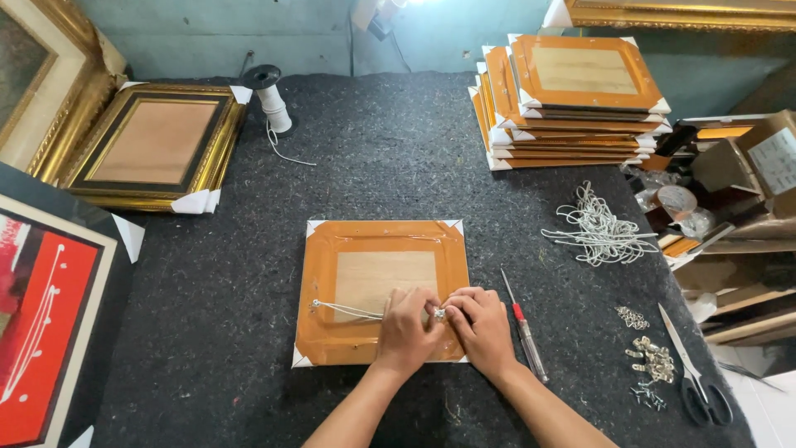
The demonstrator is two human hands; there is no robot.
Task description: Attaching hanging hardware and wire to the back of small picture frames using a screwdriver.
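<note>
Both hands are meeting over the orange frame [381, 290]: left hand [406, 328] and right hand [481, 323] are pinching a small metal hanger [439, 314], white cord [348, 309] trailing leftward, screwdriver [524, 325] lying just beside

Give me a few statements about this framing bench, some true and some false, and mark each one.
1. Both hands work at a small metal fitting on the orange frame. True: the left hand and right hand meet at the fitting.
2. The cord runs across the frame's back to its left side. True.
3. The screwdriver lies left of the frame. False: it lies to its right.
4. The scissors are in the right hand. False: they lie on the mat, far right.
5. More orange frames are stacked at upper right. True.
</note>
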